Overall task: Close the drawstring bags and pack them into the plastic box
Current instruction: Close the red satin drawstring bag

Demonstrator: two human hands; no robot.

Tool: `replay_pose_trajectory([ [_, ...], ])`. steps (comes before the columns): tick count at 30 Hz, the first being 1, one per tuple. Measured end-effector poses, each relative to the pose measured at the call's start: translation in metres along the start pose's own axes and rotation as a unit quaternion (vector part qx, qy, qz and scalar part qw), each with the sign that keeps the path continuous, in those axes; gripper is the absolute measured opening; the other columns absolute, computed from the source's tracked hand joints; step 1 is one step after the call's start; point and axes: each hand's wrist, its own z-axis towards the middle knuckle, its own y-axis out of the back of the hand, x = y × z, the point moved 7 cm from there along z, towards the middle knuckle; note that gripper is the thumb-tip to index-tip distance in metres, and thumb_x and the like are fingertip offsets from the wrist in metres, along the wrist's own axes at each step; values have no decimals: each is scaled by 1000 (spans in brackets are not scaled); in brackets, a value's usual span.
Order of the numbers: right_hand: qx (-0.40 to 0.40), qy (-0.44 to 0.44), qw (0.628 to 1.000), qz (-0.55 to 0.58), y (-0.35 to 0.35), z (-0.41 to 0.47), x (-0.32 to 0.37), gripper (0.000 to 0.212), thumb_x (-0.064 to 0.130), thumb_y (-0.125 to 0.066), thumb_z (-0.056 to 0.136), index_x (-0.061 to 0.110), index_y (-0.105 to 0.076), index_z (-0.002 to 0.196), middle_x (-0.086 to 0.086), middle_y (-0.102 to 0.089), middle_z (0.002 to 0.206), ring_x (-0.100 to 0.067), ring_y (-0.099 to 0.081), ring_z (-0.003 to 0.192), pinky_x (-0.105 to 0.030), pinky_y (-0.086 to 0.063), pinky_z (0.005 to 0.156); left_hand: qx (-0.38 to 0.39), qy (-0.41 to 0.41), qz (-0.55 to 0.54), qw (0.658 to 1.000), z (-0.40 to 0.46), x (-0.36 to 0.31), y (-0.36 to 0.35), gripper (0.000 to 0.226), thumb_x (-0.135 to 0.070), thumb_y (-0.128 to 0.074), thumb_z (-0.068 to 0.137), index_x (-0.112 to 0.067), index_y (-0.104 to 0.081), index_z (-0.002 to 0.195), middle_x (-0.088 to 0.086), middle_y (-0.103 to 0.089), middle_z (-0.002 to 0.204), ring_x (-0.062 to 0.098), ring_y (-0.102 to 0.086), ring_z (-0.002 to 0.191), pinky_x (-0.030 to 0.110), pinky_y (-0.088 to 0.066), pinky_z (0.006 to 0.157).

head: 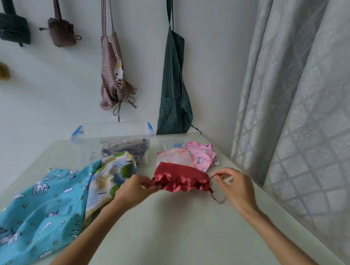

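A small red drawstring bag (180, 177) lies on the table with its mouth gathered into ruffles towards me. My left hand (135, 189) pinches the left end of that ruffled mouth. My right hand (235, 184) pinches the dark red cord (217, 198) that loops out of the bag's right end. Behind the red bag lie a pale peach bag (175, 156) and a pink printed bag (202, 154). A clear plastic box (112, 135) with blue clips stands at the back, with grey fabric bags (128, 148) inside it.
A large blue bag with animal prints (37, 210) and a white bag with tree prints (110, 177) are spread on the table's left. A clear lid (170, 141) lies behind the pink bag. Aprons and pouches hang on the wall; a curtain (301, 106) borders the right edge.
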Motion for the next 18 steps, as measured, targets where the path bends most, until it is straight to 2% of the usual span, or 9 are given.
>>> replay_pose_trajectory([
  [3, 100, 3, 992, -72, 8, -12, -18, 16, 24, -72, 78, 37, -68, 69, 20, -70, 77, -2, -63, 79, -29, -50, 72, 139, -30, 76, 987, -29, 4, -16, 39, -53, -69, 71, -24, -73, 97, -20, -64, 83, -9, -59, 71, 20, -51, 80],
  [5, 183, -37, 978, -92, 2, -31, -40, 21, 27, -74, 77, 41, -66, 64, 19, -70, 74, -4, -63, 77, -29, -50, 74, 174, -10, 125, 977, -44, 14, -20, 38, -51, -72, 72, -31, -68, 104, -20, -62, 95, -7, -57, 75, 16, -47, 80],
  [8, 261, -58, 963, -39, -6, -53, -54, 18, 24, -75, 76, 36, -69, 64, 15, -70, 72, -7, -61, 68, -30, -49, 72, 158, 21, 94, 983, -59, 25, -15, 47, -34, -75, 77, -34, -55, 119, -13, -54, 112, 5, -58, 92, 20, -48, 85],
  [11, 286, -52, 957, 0, -6, -57, -53, 15, 18, -74, 76, 31, -73, 69, 9, -72, 75, 0, -58, 67, -26, -48, 72, 137, 27, 32, 990, -68, 30, -9, 57, -19, -70, 83, -29, -44, 133, -6, -49, 124, 7, -62, 92, 20, -50, 87],
  [13, 286, -49, 957, 21, -5, -57, -47, 14, 20, -74, 77, 32, -73, 70, 5, -73, 76, -2, -59, 69, -23, -47, 72, 120, 23, 30, 992, -71, 28, -6, 54, -21, -66, 87, -31, -43, 134, -6, -49, 126, 7, -63, 92, 22, -50, 88],
  [15, 297, -46, 953, 34, -7, -59, -38, 12, 22, -73, 79, 32, -72, 72, 2, -72, 72, -3, -59, 66, -19, -45, 68, 108, 28, 47, 993, -72, 24, -10, 47, -34, -65, 87, -36, -46, 130, -9, -51, 122, 8, -62, 93, 26, -50, 90],
  [18, 318, -47, 945, 57, -15, -63, -27, 9, 26, -70, 83, 30, -70, 75, -2, -69, 62, -6, -57, 60, -22, -44, 63, 62, 49, 75, 994, -67, 17, -22, 13, -46, -62, 85, -43, -60, 97, -18, -60, 102, 7, -60, 87, 26, -47, 80],
])
